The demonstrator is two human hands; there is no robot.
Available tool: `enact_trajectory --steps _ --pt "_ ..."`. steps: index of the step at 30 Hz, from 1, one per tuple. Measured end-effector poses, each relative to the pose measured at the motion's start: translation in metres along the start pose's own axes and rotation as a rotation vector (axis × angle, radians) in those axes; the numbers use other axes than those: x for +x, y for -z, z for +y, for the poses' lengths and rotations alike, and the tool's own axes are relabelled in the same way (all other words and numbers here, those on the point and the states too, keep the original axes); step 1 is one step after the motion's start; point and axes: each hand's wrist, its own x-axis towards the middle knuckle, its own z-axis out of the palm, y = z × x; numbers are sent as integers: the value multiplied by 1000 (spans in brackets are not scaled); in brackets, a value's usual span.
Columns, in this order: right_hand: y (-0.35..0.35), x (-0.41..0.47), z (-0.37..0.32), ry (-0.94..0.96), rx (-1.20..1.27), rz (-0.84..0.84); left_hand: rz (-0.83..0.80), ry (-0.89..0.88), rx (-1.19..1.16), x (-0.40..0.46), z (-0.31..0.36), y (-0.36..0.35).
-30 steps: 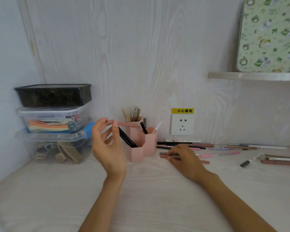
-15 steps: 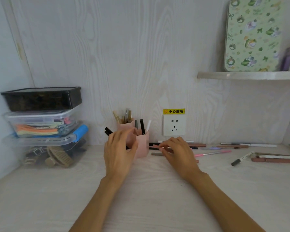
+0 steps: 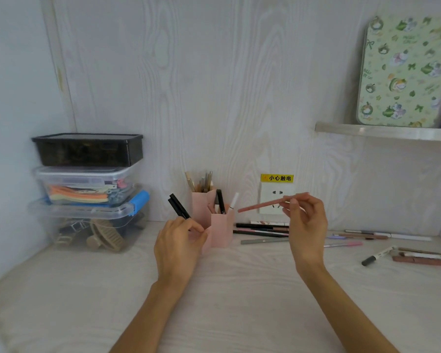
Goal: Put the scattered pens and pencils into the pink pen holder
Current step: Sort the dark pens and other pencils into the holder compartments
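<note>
The pink pen holder (image 3: 222, 229) stands against the back wall with several pens and pencils upright in its compartments. My left hand (image 3: 180, 247) curls round its front left compartment, where two black pens (image 3: 178, 206) lean out. My right hand (image 3: 307, 225) pinches a reddish-brown pencil (image 3: 259, 205) in the air, its tip pointing left toward the holder. Several loose pens (image 3: 261, 230) lie on the desk just right of the holder, and more pens (image 3: 367, 235) are scattered further right.
Three stacked plastic storage boxes (image 3: 87, 189) stand at the back left. A wall socket (image 3: 275, 197) with a yellow label sits behind the pencil. A shelf (image 3: 385, 132) at upper right carries a green patterned tin (image 3: 400, 72). A marker (image 3: 376, 256) lies far right.
My right hand has lifted off the desk with the reddish-brown pencil pinched in it. My left hand has stayed at the holder's front compartment. The camera has shifted slightly.
</note>
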Motion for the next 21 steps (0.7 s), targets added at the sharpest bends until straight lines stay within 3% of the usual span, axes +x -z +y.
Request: enact_trajectory --steps 5,9,15,21 --pt "-22 16 -19 83 37 32 -16 24 -24 -1 1 -2" --pt "-64 26 -44 203 35 -66 -17 22 -40 -1 1 0" --pt "-128 27 -42 419 -282 -311 -6 39 -50 -1 1 5" --pt "-148 16 -23 598 -695 -545 76 89 -66 3 -3 4"
